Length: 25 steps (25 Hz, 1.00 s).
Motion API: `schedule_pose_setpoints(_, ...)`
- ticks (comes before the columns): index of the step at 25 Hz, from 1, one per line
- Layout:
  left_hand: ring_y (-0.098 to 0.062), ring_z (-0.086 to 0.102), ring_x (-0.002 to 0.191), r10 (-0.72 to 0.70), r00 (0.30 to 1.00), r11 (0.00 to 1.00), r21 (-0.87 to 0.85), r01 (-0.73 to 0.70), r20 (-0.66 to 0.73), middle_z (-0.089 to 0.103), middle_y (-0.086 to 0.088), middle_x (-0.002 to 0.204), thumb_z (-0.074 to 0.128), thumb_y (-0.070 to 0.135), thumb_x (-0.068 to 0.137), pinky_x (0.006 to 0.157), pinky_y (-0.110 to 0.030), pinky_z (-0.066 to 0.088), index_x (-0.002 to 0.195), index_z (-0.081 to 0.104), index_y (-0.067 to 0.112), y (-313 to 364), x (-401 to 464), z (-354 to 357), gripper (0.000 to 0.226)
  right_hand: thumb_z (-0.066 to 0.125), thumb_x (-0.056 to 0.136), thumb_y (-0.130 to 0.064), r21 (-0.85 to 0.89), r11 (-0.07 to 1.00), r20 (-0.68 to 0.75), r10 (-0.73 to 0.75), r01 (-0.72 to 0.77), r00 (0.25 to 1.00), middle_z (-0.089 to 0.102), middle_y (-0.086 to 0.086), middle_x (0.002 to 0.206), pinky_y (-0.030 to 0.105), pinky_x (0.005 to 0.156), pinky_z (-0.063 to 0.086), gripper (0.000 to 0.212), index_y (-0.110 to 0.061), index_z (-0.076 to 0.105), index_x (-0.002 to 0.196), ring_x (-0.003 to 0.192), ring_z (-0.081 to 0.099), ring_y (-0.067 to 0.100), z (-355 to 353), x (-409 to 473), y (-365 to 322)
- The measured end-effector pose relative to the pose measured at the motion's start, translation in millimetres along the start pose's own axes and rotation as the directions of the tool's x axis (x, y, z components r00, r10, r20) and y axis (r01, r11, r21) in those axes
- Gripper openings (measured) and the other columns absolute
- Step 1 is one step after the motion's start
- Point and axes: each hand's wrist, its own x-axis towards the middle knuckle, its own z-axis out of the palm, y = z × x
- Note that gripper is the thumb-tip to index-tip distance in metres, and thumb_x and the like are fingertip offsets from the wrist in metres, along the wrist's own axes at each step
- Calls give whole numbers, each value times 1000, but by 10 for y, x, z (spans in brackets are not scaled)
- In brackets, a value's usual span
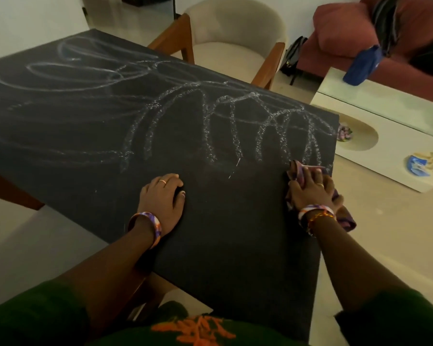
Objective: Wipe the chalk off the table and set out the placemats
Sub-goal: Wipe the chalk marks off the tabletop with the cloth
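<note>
The fingers (313,177) of the right hand (315,189) lie spread and pressed flat on a purple cloth (299,171) at the 3 o'clock edge of the dark bench (223,233); whether the thumb hooks the cloth cannot be told. The left hand (163,193) rests at the bench's 6 o'clock side, its fingers curled under against the surface and holding nothing, serving as a brace. Part of the cloth trails off the edge below the right wrist, so a stroke running toward 3 o'clock could carry the wad over the side, and the loose tail may drag chalk dust onto the floor. Chalk loops (235,126) run from the centre toward 10 o'clock, heaviest just beyond the cloth at 12 to 2 o'clock; a dry or lightly pressed pass would likely smear these into a grey haze, as the fainter marks toward 9 o'clock suggest. The far loops call for a long lean, during which the bracing palm may rub through unwiped chalk. No placemats are in view. A cushioned chair (235,38) stands at the far side.
</note>
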Motion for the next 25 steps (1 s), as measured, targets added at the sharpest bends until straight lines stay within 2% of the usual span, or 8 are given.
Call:
schedule_pose_setpoints(2, -21, 35, 131, -43, 999, 999, 0, 43, -15, 42, -4, 140, 47, 27, 94, 106, -37, 30, 124, 53, 15, 12, -12, -5, 33, 31, 96, -50, 1, 999, 5, -43, 43, 999, 4, -3, 161, 61, 113, -1, 60, -33, 15, 151, 146, -5, 29, 73, -91, -270)
schedule_pose_setpoints(4, -22, 36, 129, -82, 996, 997, 3, 82, -28, 43, -6, 139, 48, 25, 94, 104, -37, 32, 124, 53, 13, 32, 9, -36, 33, 35, 95, -48, -16, 951, 25, -309, 309, 951, 6, -5, 160, 61, 112, -2, 60, -33, 19, 150, 146, -3, 28, 241, -289, -792)
schedule_pose_setpoints(8, -25, 40, 124, -112, 993, 994, 7, 113, -35, 47, -8, 133, 51, 26, 91, 102, -38, 34, 126, 50, 11, 21, 48, -19, 38, 36, 95, -49, -34, 665, 209, -725, 746, 656, 9, -7, 160, 58, 113, -2, 58, -34, 22, 149, 146, -1, 23, 484, -716, -1540)
schedule_pose_setpoints(11, -24, 37, 128, -116, 992, 993, 21, 117, -52, 44, -8, 137, 50, 28, 92, 104, -38, 32, 129, 48, 10, 0, 55, 14, 42, 34, 95, -47, -43, 814, 135, -570, 580, 810, 8, -12, 159, 57, 113, 0, 56, -40, 21, 148, 146, -1, 21, 372, -304, -1178)
schedule_pose_setpoints(14, -23, 35, 130, -133, 990, 990, 40, 135, -55, 42, -7, 140, 48, 30, 93, 105, -36, 31, 132, 46, 10, 23, 40, 29, 44, 33, 94, -47, 70, 980, 32, -190, 188, 981, 10, -10, 159, 59, 112, 4, 54, -44, 21, 147, 146, 2, 24, 14, 200, -190)
schedule_pose_setpoints(18, -25, 37, 128, -143, 987, 984, 100, 150, -74, 42, -8, 139, 44, 32, 94, 102, -36, 34, 131, 45, 10, 108, 72, 15, 43, 35, 95, -41, 176, 976, 68, 120, -130, 990, 7, -9, 160, 60, 112, 5, 55, -40, 21, 148, 145, 3, 30, -173, 255, 259)
schedule_pose_setpoints(22, -27, 38, 126, -139, 988, 982, 122, 146, -66, 43, -10, 137, 44, 33, 94, 101, -37, 35, 129, 46, 9, 129, 58, 6, 42, 35, 96, -41, -9, 972, 14, -234, 234, 972, 7, -11, 159, 67, 109, -3, 55, -35, 22, 149, 146, -8, 25, 98, -113, -480)
schedule_pose_setpoints(25, -28, 40, 125, -137, 988, 983, 116, 144, -64, 45, -11, 136, 46, 32, 93, 101, -39, 35, 128, 48, 8, 114, 59, -9, 42, 35, 96, -47, -68, 807, 157, -572, 587, 805, 8, -12, 159, 65, 107, 3, 55, -36, 22, 148, 146, -3, 24, 297, -583, -1033)
